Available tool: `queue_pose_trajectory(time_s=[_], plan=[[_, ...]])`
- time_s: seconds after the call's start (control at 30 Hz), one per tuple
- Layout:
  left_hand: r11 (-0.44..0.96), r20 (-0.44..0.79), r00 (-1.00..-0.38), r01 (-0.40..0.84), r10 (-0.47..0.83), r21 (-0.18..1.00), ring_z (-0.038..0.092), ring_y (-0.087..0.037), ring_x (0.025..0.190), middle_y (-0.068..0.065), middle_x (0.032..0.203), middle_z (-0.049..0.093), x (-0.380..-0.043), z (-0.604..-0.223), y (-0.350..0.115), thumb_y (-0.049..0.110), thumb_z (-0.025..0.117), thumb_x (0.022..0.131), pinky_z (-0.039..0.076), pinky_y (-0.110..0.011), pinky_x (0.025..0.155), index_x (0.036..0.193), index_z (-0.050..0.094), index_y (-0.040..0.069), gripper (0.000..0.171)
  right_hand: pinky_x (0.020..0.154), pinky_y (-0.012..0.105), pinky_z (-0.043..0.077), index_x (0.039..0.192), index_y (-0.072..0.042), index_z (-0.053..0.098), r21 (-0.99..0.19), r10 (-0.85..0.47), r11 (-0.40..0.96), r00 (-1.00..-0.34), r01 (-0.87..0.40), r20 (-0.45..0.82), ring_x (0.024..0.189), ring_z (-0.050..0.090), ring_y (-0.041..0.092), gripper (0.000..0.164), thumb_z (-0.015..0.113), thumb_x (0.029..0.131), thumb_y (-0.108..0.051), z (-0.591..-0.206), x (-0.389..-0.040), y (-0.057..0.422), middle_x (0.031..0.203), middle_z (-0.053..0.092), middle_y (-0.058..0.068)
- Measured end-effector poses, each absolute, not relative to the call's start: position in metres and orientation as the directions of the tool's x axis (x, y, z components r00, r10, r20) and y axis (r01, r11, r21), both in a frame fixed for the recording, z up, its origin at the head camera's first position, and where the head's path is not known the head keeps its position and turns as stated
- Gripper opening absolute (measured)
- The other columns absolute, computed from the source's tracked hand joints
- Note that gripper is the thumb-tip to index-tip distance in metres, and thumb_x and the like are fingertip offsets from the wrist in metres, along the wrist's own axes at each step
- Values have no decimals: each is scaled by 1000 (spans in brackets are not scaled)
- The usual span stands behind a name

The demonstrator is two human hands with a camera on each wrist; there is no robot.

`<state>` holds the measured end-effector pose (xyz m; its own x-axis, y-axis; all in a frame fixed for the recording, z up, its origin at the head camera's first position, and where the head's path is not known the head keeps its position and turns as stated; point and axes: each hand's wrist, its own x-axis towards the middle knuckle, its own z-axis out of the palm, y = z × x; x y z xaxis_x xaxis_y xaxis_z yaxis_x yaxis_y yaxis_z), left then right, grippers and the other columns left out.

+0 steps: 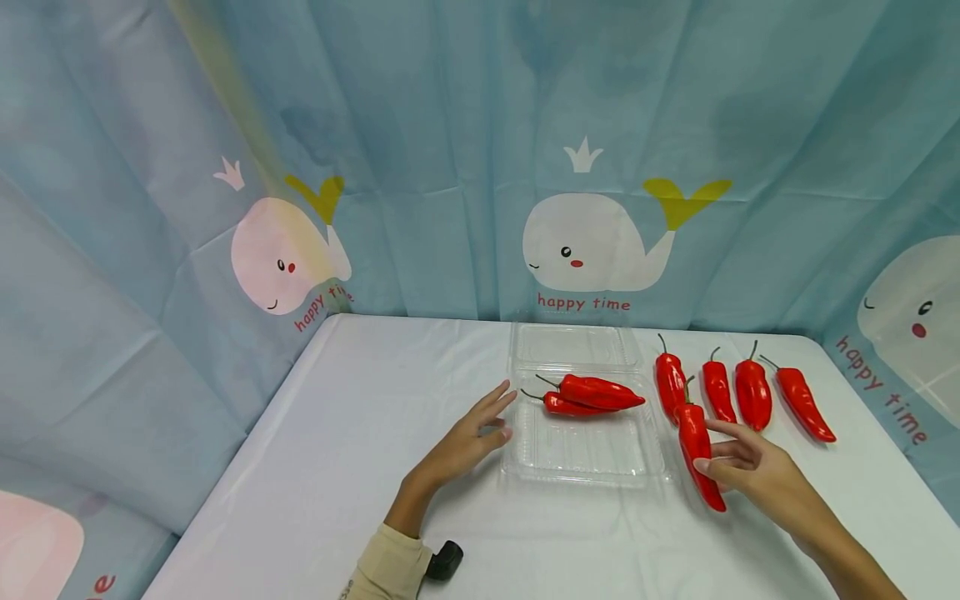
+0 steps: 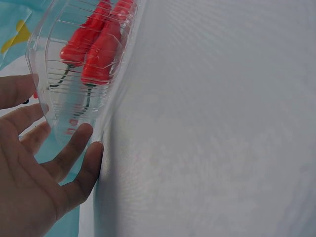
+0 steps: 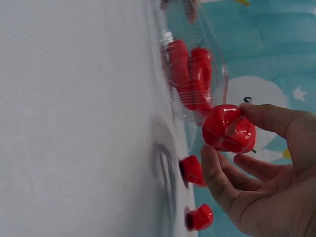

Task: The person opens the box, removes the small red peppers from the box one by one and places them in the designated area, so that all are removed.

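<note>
Between its thumb and fingers my right hand (image 1: pixel 768 477) pinches a red chili pepper (image 1: pixel 696 454), held just right of a clear plastic clamshell box (image 1: pixel 585 454). From the right wrist view, the held pepper (image 3: pixel 228 129) is seen end-on. Two red peppers (image 1: pixel 602 392) lie side by side in the box's front half, stems to the left. The box's lid half (image 1: pixel 576 346) lies folded back toward the curtain. At the box's left edge my left hand (image 1: pixel 468 443) has its fingers spread; in the left wrist view its fingertips (image 2: pixel 84 132) are close to the wall, contact unclear.
More red peppers stand in a row right of the box: one (image 1: pixel 669 375) nearest it, then another (image 1: pixel 717 390), a third (image 1: pixel 753 396) and a slanted one (image 1: pixel 805 404). A black object (image 1: pixel 446 561) sits by the left sleeve. Behind the white table hangs a blue curtain (image 1: pixel 450 250).
</note>
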<state>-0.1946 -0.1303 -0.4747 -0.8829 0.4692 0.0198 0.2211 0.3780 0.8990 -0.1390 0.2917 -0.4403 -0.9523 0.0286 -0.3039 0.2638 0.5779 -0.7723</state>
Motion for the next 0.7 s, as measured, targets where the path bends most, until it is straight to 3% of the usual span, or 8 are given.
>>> queue_pose_trajectory(time_s=[0.23,0.4,0.7], plan=[[366,35,-882,231,471,902,53,-38,141,1,179,15,-194,-474,-130,19,54,110,40,-67,117,167,34,13,61,90,48,64,165,-2,30,-757,39,582,-940,298,-340,109,71,24,93,76,97,-44,-449,-137,295,135,67,27],[358,38,-881,230,472,905,53,-39,141,-1,179,16,-194,-474,-129,19,55,110,41,-67,116,167,35,13,60,83,39,64,164,-2,30,-756,39,577,-935,309,-353,100,70,19,92,77,97,-43,-454,-135,295,127,70,23],[362,36,-882,230,471,903,53,-38,142,1,179,15,-194,-474,-129,19,54,110,43,-66,115,167,35,14,61,79,35,62,160,3,33,-719,54,609,-922,334,-382,93,67,16,94,80,94,-44,-459,-133,297,115,72,12]])
